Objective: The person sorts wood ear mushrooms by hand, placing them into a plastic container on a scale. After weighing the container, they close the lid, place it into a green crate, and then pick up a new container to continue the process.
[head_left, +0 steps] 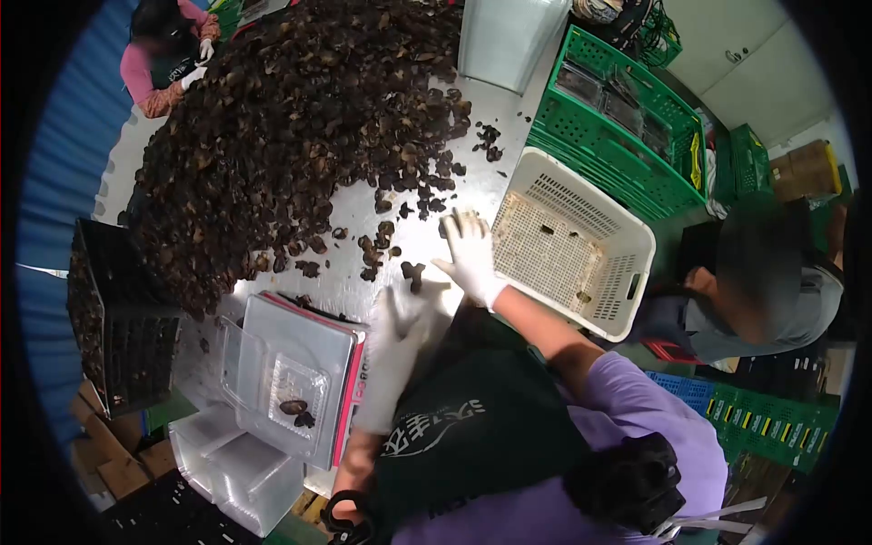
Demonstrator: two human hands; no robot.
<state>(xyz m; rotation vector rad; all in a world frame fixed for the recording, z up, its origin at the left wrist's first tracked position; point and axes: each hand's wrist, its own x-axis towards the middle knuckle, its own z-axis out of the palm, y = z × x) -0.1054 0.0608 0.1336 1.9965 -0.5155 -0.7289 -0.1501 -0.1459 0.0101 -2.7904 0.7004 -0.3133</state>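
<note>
A large heap of dark brown, curled pieces (300, 118), resembling dried mushrooms, covers much of the metal table (368, 207). My right hand (470, 254), in a white glove, is over the table beside the cream basket (640, 245), fingers spread, with a dark bit at the fingertips. My left hand (397, 331), also gloved, is blurred beside the lidded clear boxes (341, 350), its fingers apart. One dark piece (413, 275) lies between the two hands. On the top box, a small clear tray (309, 381) has a couple of pieces on it.
A clear bin (509, 41) stands at the far edge, near green crates (599, 136). At left is a black crate (136, 336) of pieces; more clear containers (241, 468) sit below. One person (159, 45) works across the heap, another (763, 282) at right.
</note>
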